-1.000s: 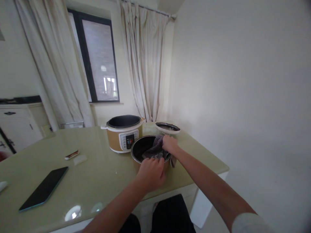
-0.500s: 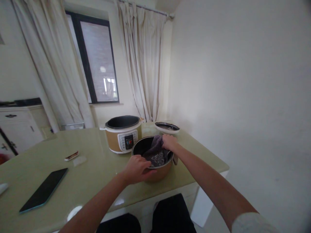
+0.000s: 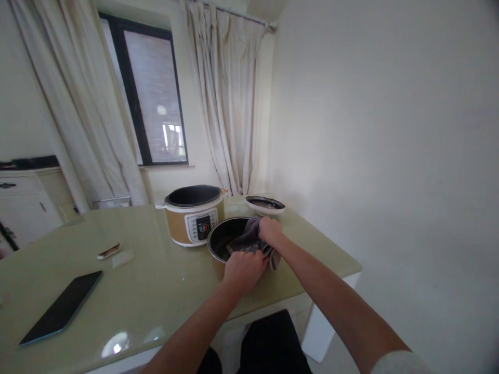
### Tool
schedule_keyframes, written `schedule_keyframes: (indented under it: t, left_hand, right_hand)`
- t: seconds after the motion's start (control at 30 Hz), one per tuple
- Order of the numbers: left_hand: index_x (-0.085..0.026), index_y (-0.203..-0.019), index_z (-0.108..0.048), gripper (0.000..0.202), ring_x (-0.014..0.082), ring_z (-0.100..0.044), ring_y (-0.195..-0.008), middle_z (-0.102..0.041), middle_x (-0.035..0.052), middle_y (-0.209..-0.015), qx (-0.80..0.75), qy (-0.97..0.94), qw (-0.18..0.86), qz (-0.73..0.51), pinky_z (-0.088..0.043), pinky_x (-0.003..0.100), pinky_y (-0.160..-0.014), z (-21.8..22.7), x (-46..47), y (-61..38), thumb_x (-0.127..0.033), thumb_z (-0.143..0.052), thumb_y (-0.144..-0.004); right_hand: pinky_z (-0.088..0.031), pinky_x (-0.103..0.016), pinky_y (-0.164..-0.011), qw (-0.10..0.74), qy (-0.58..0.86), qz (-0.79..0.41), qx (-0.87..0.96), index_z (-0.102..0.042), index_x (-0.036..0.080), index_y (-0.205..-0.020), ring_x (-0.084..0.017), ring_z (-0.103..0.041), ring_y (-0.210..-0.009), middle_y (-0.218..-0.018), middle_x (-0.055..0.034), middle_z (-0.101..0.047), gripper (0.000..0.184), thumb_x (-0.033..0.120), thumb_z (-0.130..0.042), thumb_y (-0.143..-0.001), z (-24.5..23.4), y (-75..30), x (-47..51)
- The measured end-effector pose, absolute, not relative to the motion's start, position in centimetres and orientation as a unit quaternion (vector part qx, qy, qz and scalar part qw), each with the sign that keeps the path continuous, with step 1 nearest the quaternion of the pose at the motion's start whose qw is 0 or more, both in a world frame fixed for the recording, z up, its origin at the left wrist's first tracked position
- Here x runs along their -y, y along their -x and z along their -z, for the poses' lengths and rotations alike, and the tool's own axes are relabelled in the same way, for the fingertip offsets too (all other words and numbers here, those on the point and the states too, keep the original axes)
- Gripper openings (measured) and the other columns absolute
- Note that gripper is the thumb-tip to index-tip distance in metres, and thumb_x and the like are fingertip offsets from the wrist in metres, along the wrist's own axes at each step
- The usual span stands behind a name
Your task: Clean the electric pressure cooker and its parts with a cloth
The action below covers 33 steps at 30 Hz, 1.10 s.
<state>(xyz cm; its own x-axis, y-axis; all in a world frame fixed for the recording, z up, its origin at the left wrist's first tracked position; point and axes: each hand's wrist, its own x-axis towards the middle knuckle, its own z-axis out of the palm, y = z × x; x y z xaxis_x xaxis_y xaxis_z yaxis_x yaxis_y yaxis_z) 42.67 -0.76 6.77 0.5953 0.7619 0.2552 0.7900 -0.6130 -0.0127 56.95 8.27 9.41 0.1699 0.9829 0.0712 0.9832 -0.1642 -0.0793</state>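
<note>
A round inner pot (image 3: 218, 240), dark inside and golden-brown outside, stands near the table's front edge. A greyish-purple cloth (image 3: 249, 236) lies partly inside it and hangs over its right rim. My right hand (image 3: 271, 231) is closed on the cloth at that rim. At the near rim, my left hand (image 3: 245, 269) is closed, fingers curled over the edge beside the cloth; its fingertips are partly hidden. Just behind on the left sits the lidless cooker (image 3: 195, 215), white and gold with a button panel.
Behind the pot lies a lid (image 3: 265, 204), dark side up. A black tablet (image 3: 62, 306) and a small white-and-brown item (image 3: 109, 251) rest on the green table (image 3: 156, 285) at left. A bare wall (image 3: 390, 156) rises on the right.
My left hand has moved right along the near rim, and its fingers have closed there. My right hand stays on the cloth. The view has shifted slightly.
</note>
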Motion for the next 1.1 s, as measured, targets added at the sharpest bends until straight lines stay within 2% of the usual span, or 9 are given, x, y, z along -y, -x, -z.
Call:
schedule_keyframes:
  t: [0.17, 0.3, 0.37, 0.43, 0.53, 0.63, 0.73, 0.93, 1.1]
  left_hand:
    - [-0.022, -0.092, -0.076, 0.051, 0.0272, -0.076, -0.077, -0.079, 0.0127, -0.084, 0.337, 0.934, 0.061, 0.102, -0.051, 0.038, -0.071, -6.7, -1.1, -36.9, -0.055, -0.041, -0.107]
    - [-0.024, -0.086, -0.074, 0.047, 0.0265, -0.072, -0.073, -0.077, 0.0097, -0.080, 0.279, 0.954, 0.042, 0.100, -0.048, 0.040, -0.070, -7.6, -1.4, -33.7, -0.053, -0.043, -0.106]
    - [-0.023, -0.088, -0.073, 0.040, 0.0284, -0.074, -0.076, -0.077, 0.0101, -0.082, 0.288, 0.951, 0.060, 0.092, -0.049, 0.040, -0.070, -8.1, -0.8, -34.0, -0.049, -0.047, -0.104]
    - [-0.021, -0.099, -0.072, 0.031, 0.0302, -0.075, -0.080, -0.078, 0.0116, -0.088, 0.308, 0.944, 0.075, 0.091, -0.052, 0.040, -0.071, -8.4, 0.1, -35.7, -0.044, -0.051, -0.101]
    - [-0.016, -0.113, -0.068, 0.032, 0.0319, -0.077, -0.082, -0.078, 0.0156, -0.093, 0.365, 0.923, 0.066, 0.100, -0.055, 0.040, -0.071, -8.2, 1.5, -39.9, -0.040, -0.051, -0.101]
    - [-0.014, -0.107, -0.071, 0.032, 0.0349, -0.079, -0.084, -0.079, 0.0190, -0.093, 0.442, 0.889, 0.047, 0.112, -0.058, 0.043, -0.070, -7.7, 1.8, -43.3, -0.036, -0.047, -0.104]
    - [-0.015, -0.102, -0.074, 0.036, 0.0347, -0.080, -0.085, -0.080, 0.0194, -0.091, 0.448, 0.885, 0.050, 0.115, -0.059, 0.043, -0.070, -7.1, 1.2, -43.6, -0.035, -0.044, -0.107]
    - [-0.021, -0.100, -0.075, 0.046, 0.0295, -0.079, -0.081, -0.080, 0.0125, -0.087, 0.341, 0.931, 0.090, 0.092, -0.055, 0.038, -0.070, -6.8, -0.8, -37.3, -0.051, -0.041, -0.108]
    - [-0.022, -0.093, -0.071, 0.040, 0.0253, -0.077, -0.079, -0.080, 0.0084, -0.088, 0.288, 0.949, 0.089, 0.093, -0.051, 0.037, -0.070, -7.7, -1.2, -34.0, -0.047, -0.043, -0.108]
  right_hand:
    - [-0.058, -0.040, -0.100, 0.043, 0.758, -0.007, 0.651, -0.077, 0.018, -0.127, -0.034, -0.073, -0.121, -0.126, -0.0211, -0.076, 0.050, 0.028, -0.082, -0.078, -10.0, -57.7, -9.0]
    - [-0.059, -0.040, -0.098, 0.047, 0.751, -0.006, 0.659, -0.077, 0.018, -0.127, -0.034, -0.074, -0.119, -0.128, -0.0225, -0.075, 0.051, 0.030, -0.082, -0.078, -10.0, -57.5, -9.4]
    - [-0.059, -0.040, -0.098, 0.051, 0.752, 0.001, 0.657, -0.077, 0.016, -0.127, -0.034, -0.074, -0.120, -0.129, -0.0236, -0.075, 0.050, 0.028, -0.081, -0.079, -9.8, -57.1, -9.4]
    - [-0.058, -0.040, -0.099, 0.054, 0.754, 0.006, 0.655, -0.077, 0.015, -0.126, -0.034, -0.073, -0.120, -0.127, -0.0241, -0.075, 0.049, 0.026, -0.080, -0.079, -9.5, -56.8, -9.3]
    - [-0.058, -0.040, -0.099, 0.057, 0.756, 0.015, 0.652, -0.077, 0.015, -0.125, -0.035, -0.073, -0.120, -0.125, -0.0247, -0.076, 0.047, 0.024, -0.080, -0.079, -9.3, -56.4, -9.0]
    - [-0.059, -0.039, -0.098, 0.054, 0.758, 0.021, 0.650, -0.078, 0.016, -0.123, -0.035, -0.074, -0.119, -0.124, -0.0243, -0.076, 0.045, 0.023, -0.079, -0.079, -9.2, -56.4, -8.7]
    - [-0.059, -0.039, -0.097, 0.049, 0.759, 0.019, 0.649, -0.079, 0.017, -0.122, -0.034, -0.075, -0.118, -0.123, -0.0230, -0.077, 0.043, 0.023, -0.078, -0.080, -9.3, -56.7, -8.7]
    - [-0.058, -0.041, -0.098, 0.042, 0.757, -0.001, 0.652, -0.078, 0.021, -0.126, -0.034, -0.074, -0.119, -0.127, -0.0204, -0.076, 0.050, 0.032, -0.083, -0.077, -9.7, -57.2, -9.6]
    - [-0.059, -0.040, -0.096, 0.050, 0.756, 0.003, 0.653, -0.077, 0.017, -0.126, -0.034, -0.074, -0.118, -0.129, -0.0246, -0.074, 0.051, 0.031, -0.082, -0.078, -9.6, -56.6, -9.7]
